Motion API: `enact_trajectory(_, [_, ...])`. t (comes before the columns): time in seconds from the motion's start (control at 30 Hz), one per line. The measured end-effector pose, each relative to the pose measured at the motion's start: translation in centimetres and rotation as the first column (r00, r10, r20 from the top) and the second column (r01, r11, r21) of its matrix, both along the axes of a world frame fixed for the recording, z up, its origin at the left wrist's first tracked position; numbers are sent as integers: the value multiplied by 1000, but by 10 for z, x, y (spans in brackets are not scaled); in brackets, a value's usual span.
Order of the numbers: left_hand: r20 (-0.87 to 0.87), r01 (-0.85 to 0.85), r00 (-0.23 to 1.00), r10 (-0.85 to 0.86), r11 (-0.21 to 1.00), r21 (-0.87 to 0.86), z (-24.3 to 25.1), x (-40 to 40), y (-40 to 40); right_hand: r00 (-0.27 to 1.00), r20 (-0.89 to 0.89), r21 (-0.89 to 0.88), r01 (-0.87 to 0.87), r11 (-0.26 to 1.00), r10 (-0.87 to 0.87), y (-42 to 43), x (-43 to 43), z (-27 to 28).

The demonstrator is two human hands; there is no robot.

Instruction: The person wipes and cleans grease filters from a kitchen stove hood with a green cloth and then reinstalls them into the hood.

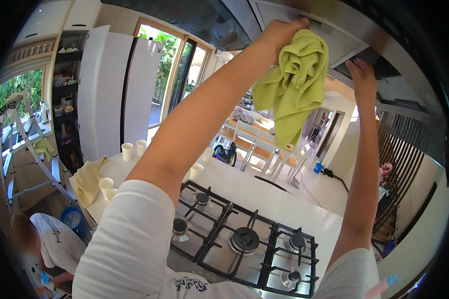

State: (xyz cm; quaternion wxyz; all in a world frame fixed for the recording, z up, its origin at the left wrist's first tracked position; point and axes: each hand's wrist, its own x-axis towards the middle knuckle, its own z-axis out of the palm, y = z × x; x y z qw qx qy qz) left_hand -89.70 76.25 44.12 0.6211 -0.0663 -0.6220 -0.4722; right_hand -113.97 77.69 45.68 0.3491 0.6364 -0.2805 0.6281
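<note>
Overhead is the stainless-steel underside of a range hood, with a mesh filter panel and a dark recess beside it. My left hand is raised to the filter and holds a yellow-green microfiber cloth, which hangs bunched below it. The thumb points up at the panel. My right hand reaches up at the border of the recess, its fingertips partly lost in shadow; whether they grip anything is unclear. Beneath my arms lies a gas cooktop with black pan supports and several burners.
Several paper cups and a pale yellow cloth rest on the white countertop. At the left stand a stepladder and a blue bucket. A co-worker bends low there. Beyond are white chairs.
</note>
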Motion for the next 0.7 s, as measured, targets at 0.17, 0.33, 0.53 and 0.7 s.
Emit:
enact_trajectory(0.17, [114, 8, 993, -11, 1000, 26, -23, -1, 10, 886, 254, 447, -463, 766, 388, 16, 7, -87])
enact_trajectory(0.33, [307, -446, 789, 532, 840, -310, -70, -22, -17, 164, 880, 353, -853, -384, 445, 44, 86, -163])
enact_trajectory(0.53, [79, -913, 150, 985, 169, -372, -96, 53, 8, 754, 428, 518, -656, 549, 498, 26, 61, -124])
enact_trajectory(0.7, [257, -863, 168, 952, 267, -428, -144, 118, 30, -91, 596, -127, -992, -19, 798, -31, 32, -12])
